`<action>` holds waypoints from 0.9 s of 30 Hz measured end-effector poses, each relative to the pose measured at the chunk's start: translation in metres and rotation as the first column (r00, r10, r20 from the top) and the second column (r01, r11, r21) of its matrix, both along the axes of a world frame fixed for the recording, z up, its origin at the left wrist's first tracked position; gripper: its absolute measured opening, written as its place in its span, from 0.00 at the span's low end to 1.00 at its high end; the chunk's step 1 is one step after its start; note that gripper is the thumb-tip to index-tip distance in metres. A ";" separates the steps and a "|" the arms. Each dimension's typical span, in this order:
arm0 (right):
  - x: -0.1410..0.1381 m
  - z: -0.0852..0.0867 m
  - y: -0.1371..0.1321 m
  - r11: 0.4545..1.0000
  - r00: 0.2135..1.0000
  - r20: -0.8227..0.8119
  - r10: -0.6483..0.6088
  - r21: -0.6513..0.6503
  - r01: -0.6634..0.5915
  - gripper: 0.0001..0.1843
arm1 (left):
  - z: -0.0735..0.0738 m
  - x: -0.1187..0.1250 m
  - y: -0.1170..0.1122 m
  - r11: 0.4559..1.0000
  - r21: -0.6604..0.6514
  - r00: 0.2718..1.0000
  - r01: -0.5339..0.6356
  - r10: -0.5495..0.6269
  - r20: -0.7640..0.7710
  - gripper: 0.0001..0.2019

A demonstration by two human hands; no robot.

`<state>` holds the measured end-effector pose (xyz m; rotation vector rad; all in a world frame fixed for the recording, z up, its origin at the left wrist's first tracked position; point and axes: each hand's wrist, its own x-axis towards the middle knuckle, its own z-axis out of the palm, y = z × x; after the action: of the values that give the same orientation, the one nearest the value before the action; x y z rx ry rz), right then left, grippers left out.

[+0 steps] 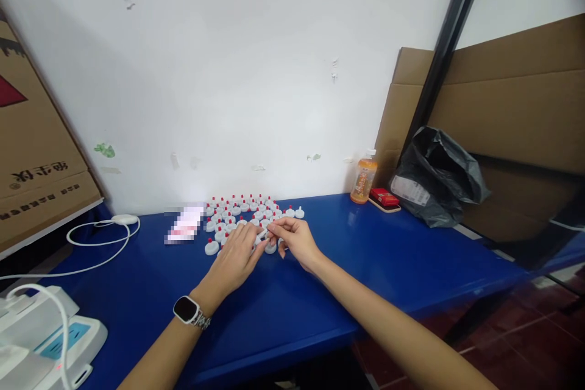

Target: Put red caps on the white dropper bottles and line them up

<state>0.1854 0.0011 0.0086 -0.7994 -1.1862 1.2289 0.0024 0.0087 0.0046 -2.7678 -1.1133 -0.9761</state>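
Many white round nozzle caps point(211, 248), most with a small red tip, stand in a cluster on the blue table. My left hand point(235, 256), with a watch at its wrist, lies over the near side of the cluster. Its thumb and fingers are closed around a white nozzle cap point(261, 235), partly hidden. Just to the right, my right hand point(296, 241) pinches at the top of that cap with thumb and forefinger; what lies between these fingertips is too small to make out. One white cap without a red tip point(300, 212) stands at the cluster's right end.
Left of the caps lies a blurred phone-like rectangle point(186, 223). A white cable point(124, 219) and a power strip point(68, 341) are at the left. An orange drink bottle point(364, 178), a red box point(384, 197) and a dark plastic bag point(439, 177) stand at the right, by cardboard point(512, 97).
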 end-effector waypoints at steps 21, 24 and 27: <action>-0.016 -0.014 -0.016 0.980 0.982 -0.022 -0.189 0.054 0.190 0.23 | -0.010 0.006 -0.005 0.995 0.051 0.997 0.081 -0.080 -0.014 0.24; -0.013 -0.011 -0.015 0.992 0.992 -0.040 -0.122 0.028 0.124 0.22 | -0.008 0.009 -0.007 0.997 0.043 0.998 0.065 -0.064 -0.012 0.26; -0.006 -0.008 -0.012 0.998 0.999 0.002 -0.035 0.045 0.035 0.22 | -0.005 0.009 -0.007 0.999 0.021 0.999 0.050 -0.050 -0.008 0.28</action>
<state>0.1796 -0.0104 0.0002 -0.7854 -1.1934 1.1688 0.0116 0.0013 -0.0007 -2.7926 -1.0314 -0.9755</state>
